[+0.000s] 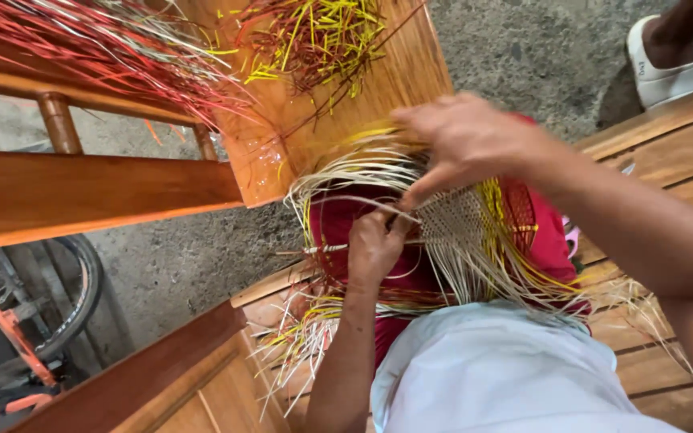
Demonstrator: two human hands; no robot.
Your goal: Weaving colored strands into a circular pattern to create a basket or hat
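Both hands, left (372, 244) and right (463, 144), pinch straw strands at a woven mat (452, 218); above it, loose dyed straw (314, 36) litters a wooden table (411, 72); fingertips blurred.

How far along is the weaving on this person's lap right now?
Done: a small woven patch of pale straw, with a red section beside it. In hand: the left hand pinches one strand while the right hand works above the patch. Left: many loose strands hang unwoven.

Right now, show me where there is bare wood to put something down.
Bare planks lie right of the right hand, toward the white shoe. The long beam at left is bare. Crowded: the tabletop under cut strands, and the lap around the weave and left hand.
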